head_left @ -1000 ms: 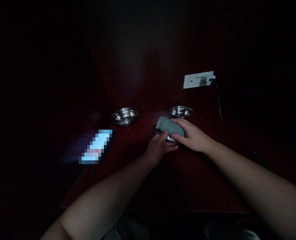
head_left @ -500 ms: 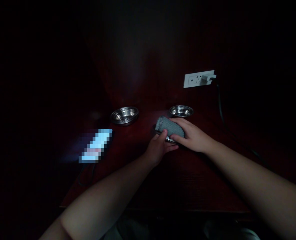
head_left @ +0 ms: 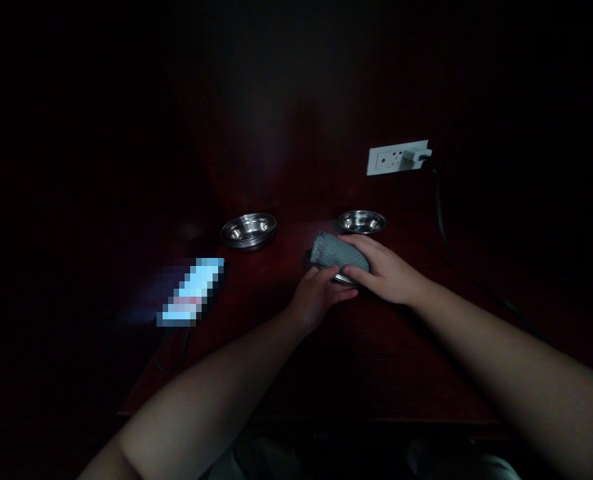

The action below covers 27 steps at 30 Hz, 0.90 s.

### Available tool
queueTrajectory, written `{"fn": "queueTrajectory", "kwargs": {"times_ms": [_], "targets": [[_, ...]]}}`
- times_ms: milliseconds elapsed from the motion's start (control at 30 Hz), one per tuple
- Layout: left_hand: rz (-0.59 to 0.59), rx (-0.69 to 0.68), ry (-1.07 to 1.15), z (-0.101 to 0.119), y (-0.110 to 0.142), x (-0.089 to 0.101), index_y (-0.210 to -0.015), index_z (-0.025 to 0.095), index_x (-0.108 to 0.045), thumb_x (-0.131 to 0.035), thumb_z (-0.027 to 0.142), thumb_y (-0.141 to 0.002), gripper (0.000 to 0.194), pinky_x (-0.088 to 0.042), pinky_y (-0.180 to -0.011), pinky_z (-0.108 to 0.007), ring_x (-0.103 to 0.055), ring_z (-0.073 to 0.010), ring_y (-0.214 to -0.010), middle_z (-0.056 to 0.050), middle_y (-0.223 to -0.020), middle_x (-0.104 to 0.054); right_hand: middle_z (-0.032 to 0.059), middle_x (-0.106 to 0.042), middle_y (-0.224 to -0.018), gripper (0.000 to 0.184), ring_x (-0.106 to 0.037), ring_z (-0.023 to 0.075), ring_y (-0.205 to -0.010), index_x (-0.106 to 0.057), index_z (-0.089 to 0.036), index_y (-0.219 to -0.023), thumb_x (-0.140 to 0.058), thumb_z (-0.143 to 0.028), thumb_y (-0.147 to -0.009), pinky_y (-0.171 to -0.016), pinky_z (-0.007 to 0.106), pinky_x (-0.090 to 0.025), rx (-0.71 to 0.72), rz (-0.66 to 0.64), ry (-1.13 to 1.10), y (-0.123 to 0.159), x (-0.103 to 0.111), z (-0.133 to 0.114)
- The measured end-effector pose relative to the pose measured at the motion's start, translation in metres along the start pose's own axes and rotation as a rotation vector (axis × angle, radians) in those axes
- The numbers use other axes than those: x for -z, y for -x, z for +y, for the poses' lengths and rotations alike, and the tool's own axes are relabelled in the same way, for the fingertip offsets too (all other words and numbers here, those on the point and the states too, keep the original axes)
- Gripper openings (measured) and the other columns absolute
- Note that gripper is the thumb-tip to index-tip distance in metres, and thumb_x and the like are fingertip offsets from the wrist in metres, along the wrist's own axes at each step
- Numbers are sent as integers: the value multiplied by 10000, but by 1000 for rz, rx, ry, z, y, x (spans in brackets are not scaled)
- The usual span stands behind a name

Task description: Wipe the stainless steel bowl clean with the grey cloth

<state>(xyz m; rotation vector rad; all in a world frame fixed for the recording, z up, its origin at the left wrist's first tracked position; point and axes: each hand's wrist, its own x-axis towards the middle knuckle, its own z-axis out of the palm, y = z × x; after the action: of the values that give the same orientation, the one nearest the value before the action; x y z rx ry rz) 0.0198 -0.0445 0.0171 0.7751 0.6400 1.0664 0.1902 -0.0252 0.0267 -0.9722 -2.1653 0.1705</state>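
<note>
Between my hands is a metal dish [head_left: 345, 279], mostly hidden under a folded grey-green cloth [head_left: 340, 253]; only a strip of its shiny rim shows. My left hand [head_left: 313, 298] grips the dish from the near left side, thumb up by the cloth and fingers beneath. From the right, my right hand [head_left: 387, 272] is closed around the cloth and presses it against the dish. Just beyond the cloth sits a single shallow steel bowl [head_left: 361, 223]. Farther left stands a stack of similar steel bowls [head_left: 249, 232].
A lit phone [head_left: 192, 293], blurred out, leans at the left with a thin cable below it. A white wall socket [head_left: 397, 158] holds a plug whose dark cord runs down to the right. The dark red tabletop [head_left: 376, 373] ends in front of me; surroundings are very dark.
My left thumb has shifted slightly toward the right, along the cloth's near edge. Both hands otherwise keep their hold, and the bowls stay put.
</note>
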Motion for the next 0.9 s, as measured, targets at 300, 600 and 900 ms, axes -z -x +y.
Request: {"fn": "queueTrajectory", "kwargs": {"times_ms": [300, 600, 900], "targets": [[-75, -64, 13, -3, 0, 4, -1038, 117, -574, -552, 201, -860, 198, -535, -761, -352, -666, -170, -736, -71, -881, -675, 141, -585, -1321, 490, -549, 292, -1229, -497, -169, -1343, -498, -436, -931, -1058, 498, -432, -1, 52, -28, -1, -3, 6], [8, -84, 1, 0, 1, 2, -1047, 121, -562, -479, 266, -942, 197, -545, -702, -315, -666, -145, -680, -73, -897, -667, 141, -594, -1316, 486, -563, 297, -1213, -509, -171, -1337, -511, -429, -926, -1043, 503, -441, -29, 65, 6, -1, -2, 5], [69, -86, -16, 1, -1, -1, -993, 129, -557, -467, 289, -947, 190, -539, -672, -305, -652, -140, -668, -68, -887, -650, 137, -592, -1319, 495, -559, 290, -1220, -509, -164, -1344, -496, -439, -932, -1048, 475, -441, -54, 44, -16, -1, -1, 4]]}}
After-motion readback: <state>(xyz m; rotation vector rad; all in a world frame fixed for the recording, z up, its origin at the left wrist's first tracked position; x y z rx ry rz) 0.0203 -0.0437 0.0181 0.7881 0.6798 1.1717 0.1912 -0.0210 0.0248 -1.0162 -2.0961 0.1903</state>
